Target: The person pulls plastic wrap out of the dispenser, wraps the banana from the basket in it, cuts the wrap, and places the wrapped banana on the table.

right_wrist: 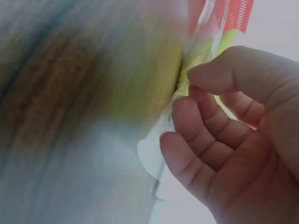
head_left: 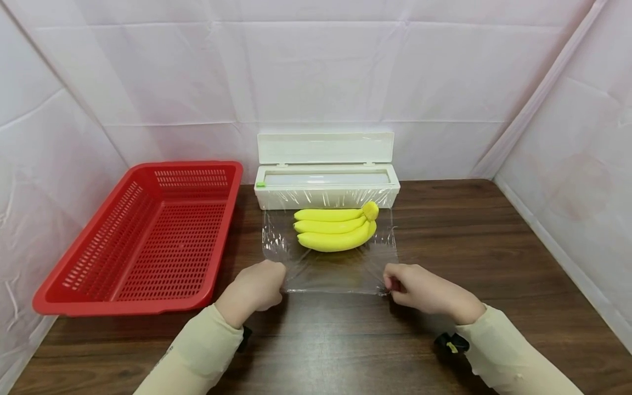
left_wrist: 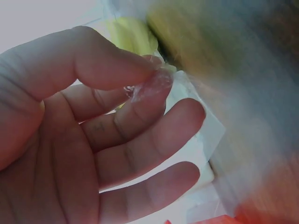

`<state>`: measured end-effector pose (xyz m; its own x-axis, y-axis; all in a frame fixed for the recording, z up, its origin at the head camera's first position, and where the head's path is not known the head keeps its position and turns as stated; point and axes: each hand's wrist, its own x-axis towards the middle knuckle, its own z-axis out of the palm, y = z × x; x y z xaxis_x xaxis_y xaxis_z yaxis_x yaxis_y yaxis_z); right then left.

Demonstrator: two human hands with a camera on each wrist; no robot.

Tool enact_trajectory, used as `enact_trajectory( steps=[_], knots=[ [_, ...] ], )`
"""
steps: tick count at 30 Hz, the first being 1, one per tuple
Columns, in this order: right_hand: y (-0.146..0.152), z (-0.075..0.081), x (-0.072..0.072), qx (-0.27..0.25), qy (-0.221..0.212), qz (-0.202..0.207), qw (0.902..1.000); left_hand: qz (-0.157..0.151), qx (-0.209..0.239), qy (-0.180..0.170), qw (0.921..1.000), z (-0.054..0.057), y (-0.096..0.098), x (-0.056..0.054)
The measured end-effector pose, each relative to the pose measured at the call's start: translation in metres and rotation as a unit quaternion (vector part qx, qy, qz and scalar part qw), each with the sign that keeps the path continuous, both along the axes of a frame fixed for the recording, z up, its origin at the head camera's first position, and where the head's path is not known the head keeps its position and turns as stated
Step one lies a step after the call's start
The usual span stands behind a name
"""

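A sheet of clear plastic wrap point(head_left: 336, 277) runs from the white wrap dispenser box point(head_left: 328, 197) toward me. My left hand point(head_left: 258, 285) pinches its near left corner between thumb and finger. In the left wrist view, film shows at those fingertips point(left_wrist: 159, 79), while the other fingers stay loosely bent. The near right corner is pinched by my right hand point(head_left: 424, 291), also with thumb and finger. Within the sheet's outline lies a bunch of yellow bananas point(head_left: 336, 240), stem end to the right. I cannot tell whether the film passes over or under it.
To the left stands a red perforated basket point(head_left: 224, 236) with nothing in it. The dispenser's lid point(head_left: 326, 148) is raised, with a small green piece point(head_left: 260, 184) at the box's left end. Pale cloth walls point(head_left: 316, 71) enclose the brown wooden table point(head_left: 336, 340).
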<state>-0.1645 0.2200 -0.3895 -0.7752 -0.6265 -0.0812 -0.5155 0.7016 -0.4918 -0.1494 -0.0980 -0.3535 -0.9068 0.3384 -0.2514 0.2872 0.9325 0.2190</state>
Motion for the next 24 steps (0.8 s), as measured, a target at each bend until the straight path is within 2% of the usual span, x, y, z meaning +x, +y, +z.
enact_trajectory(
  steps=[10,19,24],
  knots=[
    [0.002,0.01,-0.001,-0.004,0.051,-0.023,0.9985,0.006,0.012,0.025,0.9996,0.013,-0.005,-0.001],
    [0.006,0.015,-0.006,-0.04,0.1,-0.036,0.9935,0.008,0.031,0.063,0.9975,0.022,-0.009,-0.002],
    [0.009,0.018,-0.009,-0.071,0.138,-0.047,0.9868,0.015,0.029,0.097,0.9948,0.028,-0.008,-0.005]
  ],
)
